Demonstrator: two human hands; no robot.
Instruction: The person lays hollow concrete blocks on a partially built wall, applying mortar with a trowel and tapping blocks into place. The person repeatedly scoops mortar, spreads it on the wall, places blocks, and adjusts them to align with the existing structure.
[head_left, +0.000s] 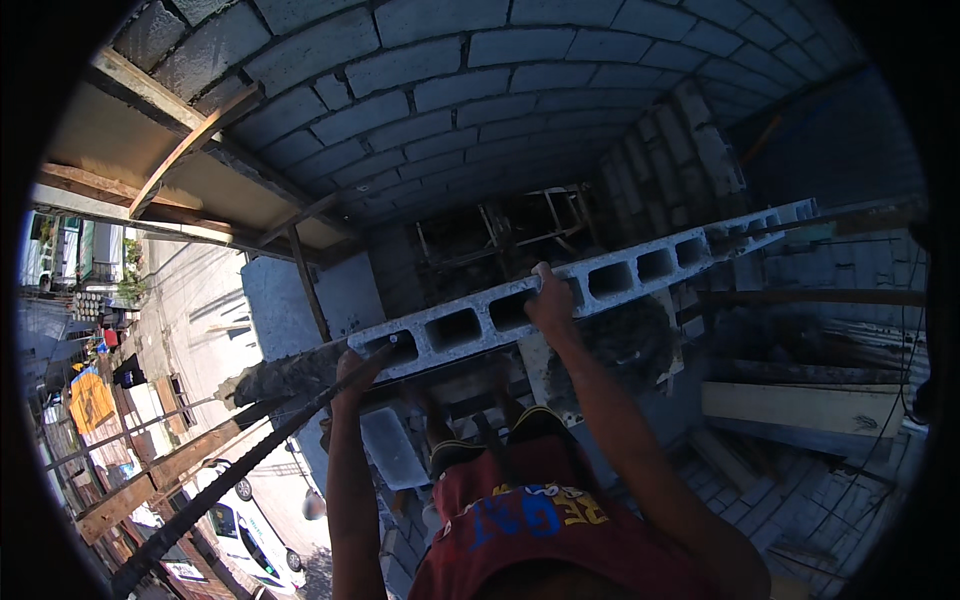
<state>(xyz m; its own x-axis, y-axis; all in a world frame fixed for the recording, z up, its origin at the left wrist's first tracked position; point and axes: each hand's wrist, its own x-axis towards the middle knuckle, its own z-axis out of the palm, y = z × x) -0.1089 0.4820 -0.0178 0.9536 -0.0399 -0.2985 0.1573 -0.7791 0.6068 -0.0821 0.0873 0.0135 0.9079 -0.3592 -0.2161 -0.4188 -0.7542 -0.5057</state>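
A row of grey concrete hollow blocks (pixel 612 282) runs across the middle, cells facing up, rising toward the right. My right hand (pixel 551 303) grips the upper edge of a block beside one of its cells, fingers over the far wall. At the left end of the row, my left hand (pixel 352 380) is closed around the end of the block, its fingers partly hidden. A dark steel bar (pixel 245 468) comes out of the leftmost cell and passes close by that hand. Rough mortar (pixel 285 374) lies on the wall just left of the block.
A tall block wall (pixel 430 95) stands ahead. Wooden framing (pixel 185 150) is at upper left. Far below on the left is a street with a white car (pixel 250 540). Below the row are a pale slab (pixel 393 448), dark mortar (pixel 625 350) and planks (pixel 800 405).
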